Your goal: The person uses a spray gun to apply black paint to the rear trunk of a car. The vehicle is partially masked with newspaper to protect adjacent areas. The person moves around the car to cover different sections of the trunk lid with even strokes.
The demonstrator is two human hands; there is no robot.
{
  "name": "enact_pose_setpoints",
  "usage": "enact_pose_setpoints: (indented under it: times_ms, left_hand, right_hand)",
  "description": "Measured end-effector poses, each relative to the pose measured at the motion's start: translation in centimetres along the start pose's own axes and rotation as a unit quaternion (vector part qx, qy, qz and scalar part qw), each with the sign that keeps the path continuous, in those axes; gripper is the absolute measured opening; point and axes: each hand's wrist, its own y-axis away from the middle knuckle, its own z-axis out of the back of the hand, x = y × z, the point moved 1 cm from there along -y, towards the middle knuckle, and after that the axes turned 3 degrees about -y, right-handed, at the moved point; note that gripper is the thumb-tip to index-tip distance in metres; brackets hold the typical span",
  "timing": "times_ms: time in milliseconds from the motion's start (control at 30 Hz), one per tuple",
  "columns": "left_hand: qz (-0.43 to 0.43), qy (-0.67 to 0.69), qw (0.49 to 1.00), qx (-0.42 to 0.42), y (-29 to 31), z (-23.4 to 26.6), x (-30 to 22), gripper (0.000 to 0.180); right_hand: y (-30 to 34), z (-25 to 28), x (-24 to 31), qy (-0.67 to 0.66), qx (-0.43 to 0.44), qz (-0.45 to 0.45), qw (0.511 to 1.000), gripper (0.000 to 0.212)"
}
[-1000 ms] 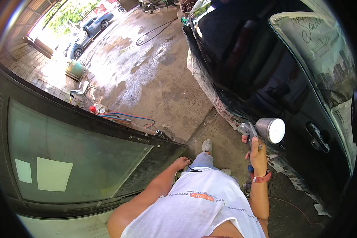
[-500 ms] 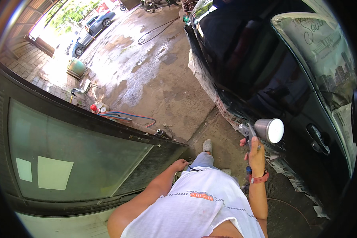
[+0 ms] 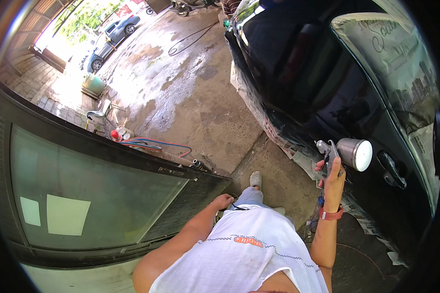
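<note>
Currently, right hand (image 3: 333,179) clasps spray gun (image 3: 333,151), nozzle (image 3: 321,145) forward-left, cup (image 3: 348,151) axis crosswise; left hand (image 3: 223,200) curled, hold unclear.

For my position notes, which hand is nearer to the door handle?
Right. The right hand holds a spray gun left of the handle; the left hand is much farther left, by the shirt.

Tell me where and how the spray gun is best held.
The spray gun is probably best gripped by its handle, coming from the wearer's side, as the right hand does: the cup juts out to the right, and the nozzle end lies farther from the wearer, leaving the handle nearest.
</note>
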Motion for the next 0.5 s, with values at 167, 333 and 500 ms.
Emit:
enact_pose_setpoints:
  times_ms: [167, 333, 500]
  left_hand:
    - [-0.011, -0.004, 1.000, 0.004, -0.5, 0.4, -0.7, 0.053]
    - [0.004, 0.070, 0.997, 0.009, 0.3, 0.1, -0.4, 0.046]
    - [0.020, 0.081, 0.996, 0.031, -1.0, -0.2, -0.3, 0.045]
  right_hand:
    - [0.5, -0.2, 1.2, -0.008, -0.044, 0.004, 0.999, 0.060]
    - [0.1, -0.6, 1.4, 0.015, -0.031, 0.021, 0.999, 0.056]
    - [-0.7, 0.5, 1.9, 0.015, -0.050, 0.028, 0.998, 0.054]
